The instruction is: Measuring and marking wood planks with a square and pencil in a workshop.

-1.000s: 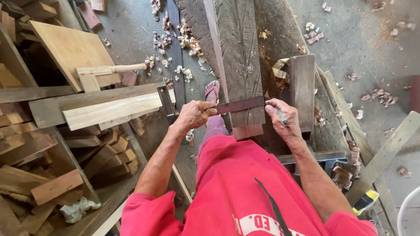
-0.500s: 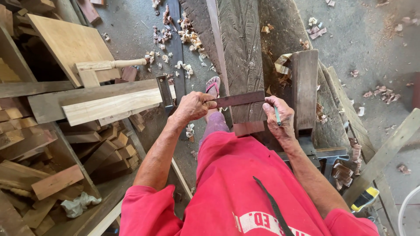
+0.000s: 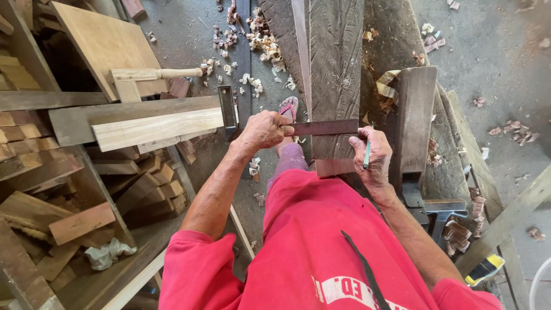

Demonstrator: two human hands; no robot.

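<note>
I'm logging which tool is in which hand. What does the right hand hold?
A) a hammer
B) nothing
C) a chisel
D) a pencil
D: the right hand grips a thin green pencil at the end of the square's blade, which lies across the plank; the left hand holds the square's other end.

Square [image 3: 321, 127] lies across plank [image 3: 336, 63]; offcuts [image 3: 69, 189] left, plane [image 3: 414, 123] right.
</note>
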